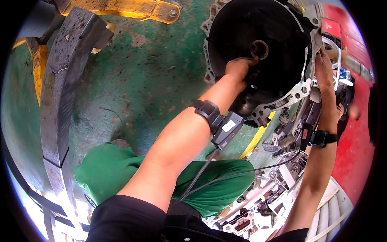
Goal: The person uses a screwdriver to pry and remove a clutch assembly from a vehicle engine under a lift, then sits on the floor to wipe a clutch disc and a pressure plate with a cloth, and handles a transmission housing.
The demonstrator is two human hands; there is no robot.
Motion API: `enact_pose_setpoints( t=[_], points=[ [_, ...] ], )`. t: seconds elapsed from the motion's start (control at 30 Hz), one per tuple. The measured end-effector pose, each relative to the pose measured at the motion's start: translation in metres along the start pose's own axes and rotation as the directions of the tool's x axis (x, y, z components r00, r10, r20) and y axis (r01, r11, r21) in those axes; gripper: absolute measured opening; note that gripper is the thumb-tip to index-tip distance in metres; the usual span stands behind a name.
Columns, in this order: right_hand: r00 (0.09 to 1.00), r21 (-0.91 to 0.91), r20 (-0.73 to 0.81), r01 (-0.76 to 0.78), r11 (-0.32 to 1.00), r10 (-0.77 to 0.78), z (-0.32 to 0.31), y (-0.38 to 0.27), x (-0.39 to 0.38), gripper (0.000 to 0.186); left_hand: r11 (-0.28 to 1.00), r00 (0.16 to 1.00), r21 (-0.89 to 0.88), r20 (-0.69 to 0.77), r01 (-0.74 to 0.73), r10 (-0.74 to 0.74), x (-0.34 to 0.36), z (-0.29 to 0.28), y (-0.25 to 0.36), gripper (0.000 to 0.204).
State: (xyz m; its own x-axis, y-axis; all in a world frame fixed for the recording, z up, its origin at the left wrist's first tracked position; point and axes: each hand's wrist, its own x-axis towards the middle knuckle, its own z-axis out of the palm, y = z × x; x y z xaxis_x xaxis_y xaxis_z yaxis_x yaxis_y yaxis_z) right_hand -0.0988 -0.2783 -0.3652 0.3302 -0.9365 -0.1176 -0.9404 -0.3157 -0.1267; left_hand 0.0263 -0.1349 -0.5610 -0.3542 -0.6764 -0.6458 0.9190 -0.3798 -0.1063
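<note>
A large bell housing [296,96], with a pale metal flange full of bolt holes and a dark hollow inside, fills the upper right. My left hand [238,69] reaches into the hollow, its fingers closed beside the round central collar [259,49]. Whatever those fingers hold, if anything, is hidden in the dark. Along the housing's right outer side, my right hand [323,68] grips the edge, with its fingertips partly out of sight.
A dark steel beam [64,80] stands at the left, and a yellow metal arm [141,9] crosses the top. Below the housing, metal parts [282,141] crowd the right side. A cable [238,173] runs between my wrist straps. Another person [347,107] is at the far right.
</note>
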Motion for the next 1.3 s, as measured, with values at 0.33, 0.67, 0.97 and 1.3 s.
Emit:
enact_pose_setpoints(
  t=[0.33, 0.67, 0.97, 1.3],
  points=[
    [1.0, 0.021, 0.004, 0.018, 1.0, -0.018, 0.0, 0.003, 0.002, 0.049, 0.997, 0.999, -0.077, -0.054, -0.008, 0.004, 0.006, 0.004, -0.003, 0.014],
    [0.999, 0.183, 0.047, 0.015, 0.983, -0.024, 0.002, -0.001, 0.002, 0.046, 0.982, 0.997, 0.18, -0.044, -0.05, 0.058, 0.007, -0.002, 0.01, 0.023],
    [1.0, 0.092, 0.008, -0.012, 0.996, 0.012, 0.001, 0.005, 0.005, 0.05, 0.129, 0.561, 0.704, 0.427, -0.699, 0.709, 0.007, -0.001, 0.013, 0.078],
    [1.0, 0.035, -0.019, -0.007, 0.999, 0.008, 0.003, 0.001, 0.001, 0.05, -0.198, 0.472, 0.739, 0.588, -0.644, 0.657, 0.003, 0.01, 0.032, 0.058]
  ],
)
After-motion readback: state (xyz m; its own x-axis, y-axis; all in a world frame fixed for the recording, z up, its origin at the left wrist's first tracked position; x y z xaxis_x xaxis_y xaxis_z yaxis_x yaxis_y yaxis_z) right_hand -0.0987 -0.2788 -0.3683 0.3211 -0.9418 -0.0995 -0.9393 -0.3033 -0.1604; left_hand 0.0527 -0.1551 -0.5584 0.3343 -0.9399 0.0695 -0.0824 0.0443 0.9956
